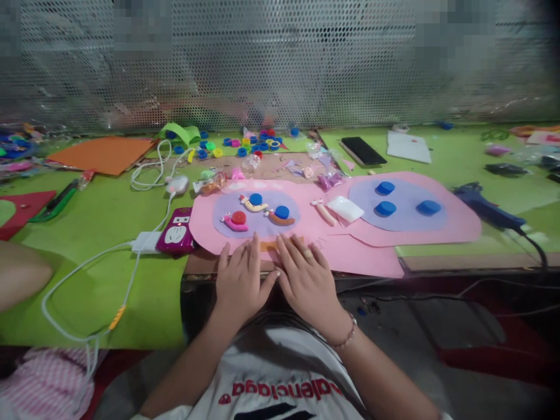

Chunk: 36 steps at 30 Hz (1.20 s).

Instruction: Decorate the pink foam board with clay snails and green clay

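My left hand (239, 274) and my right hand (306, 274) lie flat at the table's front edge, fingers stretched out, thumbs nearly meeting. Their fingertips rest on the lower edge of a pink paper shape (201, 219). An orange strip (268, 247) shows between them, partly covered by the right fingers. Just beyond, on a lilac oval (223, 201), sit a pink clay snail (236, 226) with a red cap, a cream snail (254, 205) and a brown snail (280, 219), both with blue caps. Right of these lie a pale clay snail body (324, 212) and a white packet (345, 208).
A second pink shape (468, 219) holds several blue caps (385, 208). A glue gun (490, 207) lies at right, a phone (363, 151) behind. A purple power box (175, 233) with white cables stands left. Loose bottle caps (242, 152) lie before the mesh screen (280, 70).
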Motion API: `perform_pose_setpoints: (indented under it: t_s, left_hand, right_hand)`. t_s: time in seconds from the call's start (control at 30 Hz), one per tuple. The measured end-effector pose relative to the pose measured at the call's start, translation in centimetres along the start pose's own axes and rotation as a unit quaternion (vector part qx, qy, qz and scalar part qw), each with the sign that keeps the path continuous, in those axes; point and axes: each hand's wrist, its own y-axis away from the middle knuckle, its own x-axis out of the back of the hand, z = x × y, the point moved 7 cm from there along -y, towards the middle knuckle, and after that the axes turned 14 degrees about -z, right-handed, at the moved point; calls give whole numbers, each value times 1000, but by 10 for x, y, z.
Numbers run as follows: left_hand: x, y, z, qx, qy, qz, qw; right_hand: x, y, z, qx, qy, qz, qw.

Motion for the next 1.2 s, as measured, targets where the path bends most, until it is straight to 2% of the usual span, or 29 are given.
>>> perform_pose_setpoints:
  t_s: [0.33,0.57,0.73,1.07,1.2]
  left_hand:
    - [3,-1,3,4,-36,1,999]
    - [3,-1,3,-21,-23,3,1000]
    - [6,-1,4,-7,-42,12,999]
    - [6,-1,5,-36,-28,5,999]
    - [8,0,5,-27,-32,23,999]
  right_hand:
    - [0,1,0,3,-1,5,1000]
    - [-1,2,0,6,8,10,1000]
    - [0,1,0,3,10,17,1000]
    - [-2,-1,0,5,-1,-10,1000]
    - [0,-1,0,-1,2,1,1000]
